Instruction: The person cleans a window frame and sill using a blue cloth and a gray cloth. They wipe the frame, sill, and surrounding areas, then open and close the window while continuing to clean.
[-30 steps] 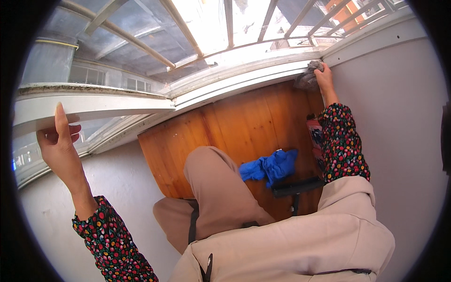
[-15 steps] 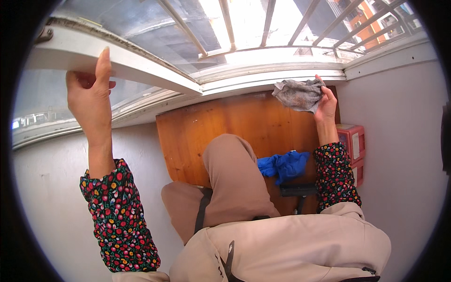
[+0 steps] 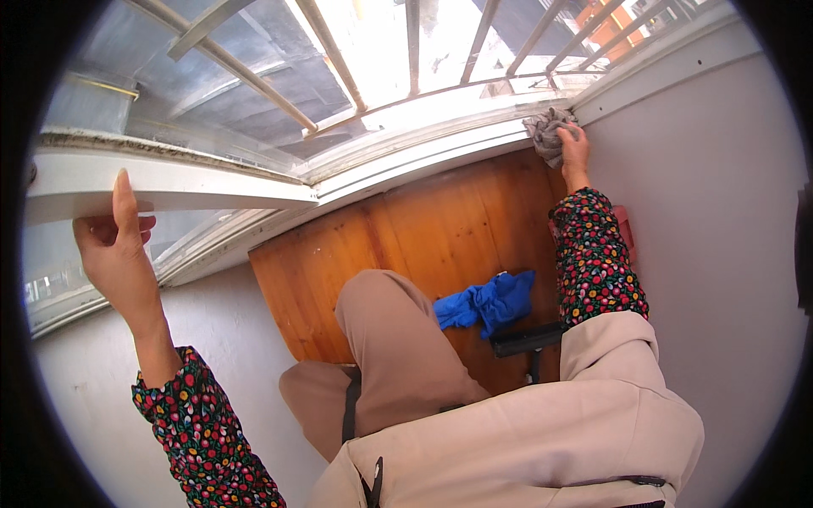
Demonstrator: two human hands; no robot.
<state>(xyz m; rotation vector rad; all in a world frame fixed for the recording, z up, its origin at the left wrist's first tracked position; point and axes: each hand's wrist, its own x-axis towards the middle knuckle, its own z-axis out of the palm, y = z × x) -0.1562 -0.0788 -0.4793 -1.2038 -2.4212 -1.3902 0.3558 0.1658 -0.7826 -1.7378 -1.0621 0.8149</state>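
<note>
My left hand [image 3: 123, 233] grips the edge of the white sliding window frame [image 3: 220, 188], thumb on its near face and fingers curled beneath. Dark grime lines the frame's outer edge. At the far right, my right hand [image 3: 574, 152] is closed on a crumpled grey cleaning rag [image 3: 549, 134]. That rag lies against the right end of the white window track [image 3: 423, 159], close to the corner with the wall. Part of the rag is hidden by my fingers.
Below the sill is a wooden tabletop [image 3: 339, 237] with a blue cloth [image 3: 487, 303] and a black bar-shaped object [image 3: 527, 340] on it. A red box [image 3: 625, 230] shows behind my right sleeve. Metal bars [image 3: 413, 51] stand outside; a pale wall [image 3: 703, 254] closes the right side.
My right hand has carried the rag from over the tabletop's far edge up to the track's right corner, bunching it. The whole view has tilted; my left hand keeps its hold on the frame.
</note>
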